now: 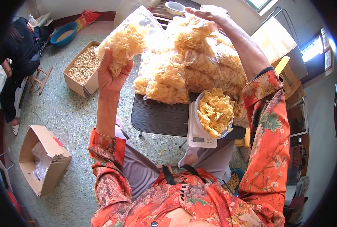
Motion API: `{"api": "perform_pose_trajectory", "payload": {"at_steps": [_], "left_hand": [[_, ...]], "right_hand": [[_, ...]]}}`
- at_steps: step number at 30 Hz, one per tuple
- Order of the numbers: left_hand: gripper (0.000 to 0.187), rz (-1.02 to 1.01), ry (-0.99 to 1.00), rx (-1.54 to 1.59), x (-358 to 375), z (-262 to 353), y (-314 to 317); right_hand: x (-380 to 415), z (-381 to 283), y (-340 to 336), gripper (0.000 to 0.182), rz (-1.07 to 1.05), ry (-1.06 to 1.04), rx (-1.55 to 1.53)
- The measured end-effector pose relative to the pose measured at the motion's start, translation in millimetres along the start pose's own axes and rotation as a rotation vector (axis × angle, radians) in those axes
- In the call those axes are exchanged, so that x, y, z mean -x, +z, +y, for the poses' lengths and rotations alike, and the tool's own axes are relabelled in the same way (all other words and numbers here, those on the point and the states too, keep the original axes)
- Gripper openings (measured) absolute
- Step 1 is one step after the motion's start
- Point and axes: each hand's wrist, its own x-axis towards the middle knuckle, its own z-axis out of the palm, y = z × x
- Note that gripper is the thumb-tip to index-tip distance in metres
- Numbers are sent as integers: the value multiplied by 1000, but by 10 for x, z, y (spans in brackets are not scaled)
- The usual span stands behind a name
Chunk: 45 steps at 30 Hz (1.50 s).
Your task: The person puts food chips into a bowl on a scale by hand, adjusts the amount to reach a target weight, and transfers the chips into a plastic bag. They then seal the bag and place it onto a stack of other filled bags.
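Note:
My left hand [114, 73] is closed around the lower part of a clear plastic bag [128, 39], partly filled with pale yellow dried pieces, held up left of the table. My right hand [212, 14] reaches over the far side of a pile of similar filled bags [198, 53], its fingers stretched out and nothing seen in them. In front of the pile, a bowl of the same yellow pieces [215, 111] rests on a white kitchen scale [201, 141]. Both stand at the near edge of a dark folding table [161, 117].
A cardboard box of brown dried pieces [83, 66] and an open carton with plastic bags inside [43, 159] sit on the speckled floor. Behind them is a blue basin [64, 34]. Another person [19, 56] sits at far left. A white bowl [175, 7] stands beyond the pile.

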Motion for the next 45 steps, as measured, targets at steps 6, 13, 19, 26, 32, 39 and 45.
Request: {"api": "perform_pose_trajectory", "payload": {"at_steps": [6,13,19,26,32,39,45], "left_hand": [[47,9,10,-10,10,-16,-3],[46,13,-19,4,2,-46,-33],[36,25,-16,-16,23,-84,92],[48,70,12,-46,37,-65,-28],[37,38,-71,-12,48,-89,62],[57,-144,-146,30,18,-231,420],[57,-124,-236,-49,77,-674,752]], "right_hand": [[-118,301,96,99,74,196,15],[-575,1146,313,83,33,-110,-359],[-561,847,306,76,51,45,-187],[-339,733,206,85,26,-56,1],[-434,573,400,64,96,-211,242],[412,159,-139,49,578,-448,146],[1598,53,-177,127,-213,-108,-1052]]}}
